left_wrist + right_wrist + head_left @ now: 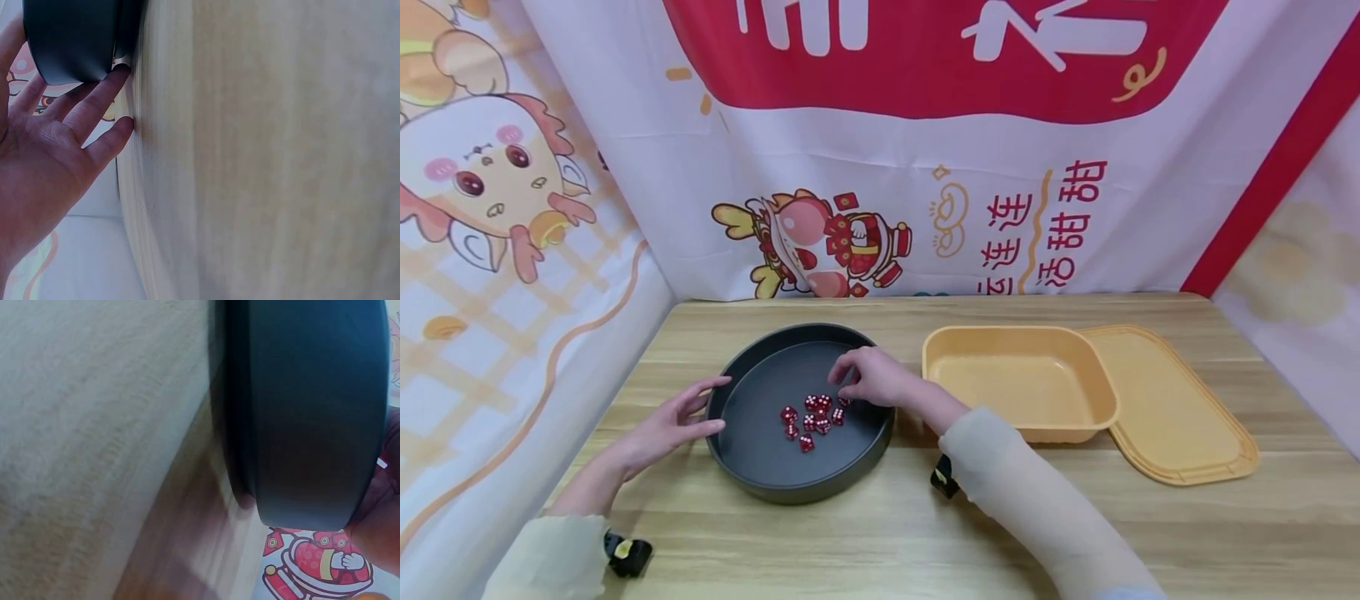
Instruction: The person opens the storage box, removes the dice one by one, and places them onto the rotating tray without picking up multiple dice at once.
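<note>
A round dark grey pan [760,462] stands on the table, with several red dice [810,422] with white pips loosely grouped on its floor. My left hand [673,423] rests against the pan's left side, its fingers spread and fairly straight. In the left wrist view, the left hand's fingers [94,112] reach along the pan's outer wall [72,44]. My right hand [874,379] hangs over the pan's right rim, fingers bent downward and parted from the thumb. One die [844,401] shows just beneath it. In the right wrist view, the pan wall [319,412] hides most of this hand.
A yellow rectangular container [1018,429] stands right of the pan, beside my right forearm. Its flat yellow lid [1180,408] lies farther right, partly behind the container. A printed cloth [850,142] hangs along the back edge of the wooden table [880,550].
</note>
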Available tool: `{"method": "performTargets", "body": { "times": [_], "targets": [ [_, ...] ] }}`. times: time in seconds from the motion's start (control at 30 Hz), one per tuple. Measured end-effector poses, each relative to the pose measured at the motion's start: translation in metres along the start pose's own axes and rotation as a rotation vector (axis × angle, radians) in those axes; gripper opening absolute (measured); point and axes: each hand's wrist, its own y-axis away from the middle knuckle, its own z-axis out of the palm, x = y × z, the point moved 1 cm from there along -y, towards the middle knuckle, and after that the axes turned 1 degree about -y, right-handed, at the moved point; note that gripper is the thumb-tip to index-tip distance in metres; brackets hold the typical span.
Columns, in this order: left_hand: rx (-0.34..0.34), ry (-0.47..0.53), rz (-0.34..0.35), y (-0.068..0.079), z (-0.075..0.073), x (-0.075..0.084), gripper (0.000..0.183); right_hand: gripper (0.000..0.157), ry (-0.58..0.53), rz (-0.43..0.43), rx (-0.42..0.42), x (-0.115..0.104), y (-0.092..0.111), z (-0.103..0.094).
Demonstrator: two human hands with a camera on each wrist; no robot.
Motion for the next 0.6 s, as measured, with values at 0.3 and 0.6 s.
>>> {"method": "performTargets", "body": {
  "times": [0.3,0.6],
  "targets": [
    [-0.002,-0.011,0.0,-0.001,-0.002,-0.003,0.067,0.02,-0.108,-0.039,0.049,0.002,0.016,-0.015],
    [-0.002,-0.071,0.007,0.003,-0.007,-0.006,0.066,0.017,-0.191,-0.152,0.149,0.01,0.06,-0.045]
  ]
}}
